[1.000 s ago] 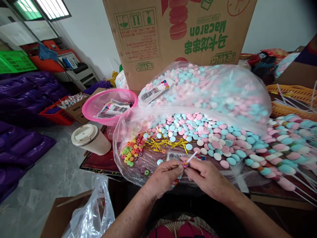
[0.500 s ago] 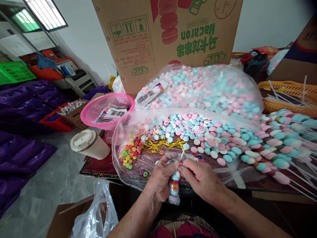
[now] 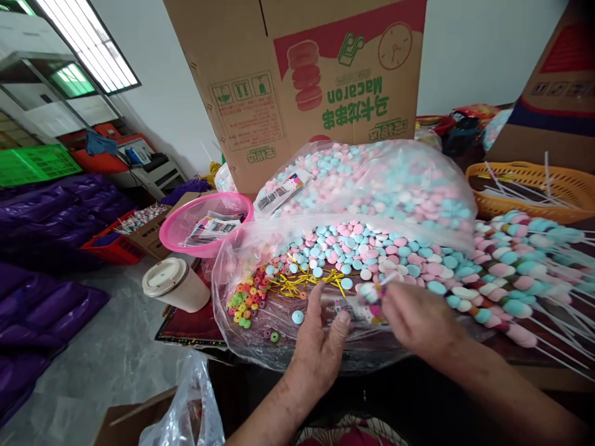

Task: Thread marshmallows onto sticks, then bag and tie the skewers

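Observation:
My right hand (image 3: 416, 319), blurred by motion, is closed around the stick end of a wrapped candy skewer (image 3: 370, 292). The skewer's pastel body points left over the table, smeared in the picture. Empty, my left hand (image 3: 318, 341) is held up with thumb and fingers apart. Beyond its fingertips, a clear printed wrapper (image 3: 343, 308) lies on the plastic sheet. A single blue candy (image 3: 298, 317) is just left of that hand. Behind both hands are gold twist ties (image 3: 290, 286) and loose pink, blue and white candies (image 3: 372, 251). Colourful ring candies (image 3: 251, 296) are heaped at the left.
A large clear bag of candies (image 3: 367, 179) lies before a tall carton (image 3: 251, 105). To the left stand a pink basket (image 3: 204, 201) and a lidded cup (image 3: 186, 291). Finished skewers (image 3: 520, 272) pile up at the right, below an orange basket (image 3: 567, 186).
My left hand has let go of the wrapped candy skewer and opened. My right hand has carried the skewer to the right. The camera view has tilted up slightly.

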Demonstrator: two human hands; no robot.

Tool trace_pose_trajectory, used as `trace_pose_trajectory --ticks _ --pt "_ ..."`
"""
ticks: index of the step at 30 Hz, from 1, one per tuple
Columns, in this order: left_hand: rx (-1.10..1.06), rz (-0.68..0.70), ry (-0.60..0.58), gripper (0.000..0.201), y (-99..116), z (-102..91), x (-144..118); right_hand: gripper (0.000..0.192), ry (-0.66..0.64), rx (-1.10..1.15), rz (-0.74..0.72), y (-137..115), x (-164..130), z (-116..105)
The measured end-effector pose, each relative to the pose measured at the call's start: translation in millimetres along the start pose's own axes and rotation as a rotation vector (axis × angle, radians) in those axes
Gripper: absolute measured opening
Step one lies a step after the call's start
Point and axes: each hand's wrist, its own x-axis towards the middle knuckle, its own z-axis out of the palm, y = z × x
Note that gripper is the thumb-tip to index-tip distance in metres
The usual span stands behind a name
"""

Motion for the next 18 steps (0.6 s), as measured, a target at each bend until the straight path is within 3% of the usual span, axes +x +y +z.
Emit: trace_pose_trajectory --ticks 2,4,6,7,10,12,14,16,18 --pt "-0.091 -0.229 -0.112 0.085 11 1.1 -1 0.014 0.056 0.022 -0.014 -5 -1 -9" --pt "-0.271 -0.34 -0.247 0.096 31 -3.4 1 0.016 -0.057 0.157 -0.084 -14 -6 -14" --pt "-0.406 -0.158 -0.234 0.094 52 -12.2 3 0.019 -0.192 0.289 -0.038 -19 -11 -14" --pt "-0.394 -0.102 -0.232 0.094 59 -16.6 3 0.02 -0.212 0.332 0.075 -20 -12 -14" --pt "-0.124 -0.251 -0.396 0.09 60 -20.2 1 0.021 -0.178 0.47 0.486 -23 -10 -17" --pt "-0.077 -0.262 -0.436 0.081 49 -13.0 0 0.023 -0.24 0.654 0.535 -30 -6 -20" --pt "-0.208 -0.197 -0.419 0.084 39 -4.4 0 0.024 -0.32 0.854 0.554 -40 -2 -20" --pt "-0.327 -0.113 -0.363 0.087 35 -1.0 0 0.025 -0.354 1.033 0.677 -48 3 -20" --pt "-0.283 -0.05 -0.245 0.078 33 -4.3 1 0.024 -0.316 1.128 0.791 -51 7 -19"
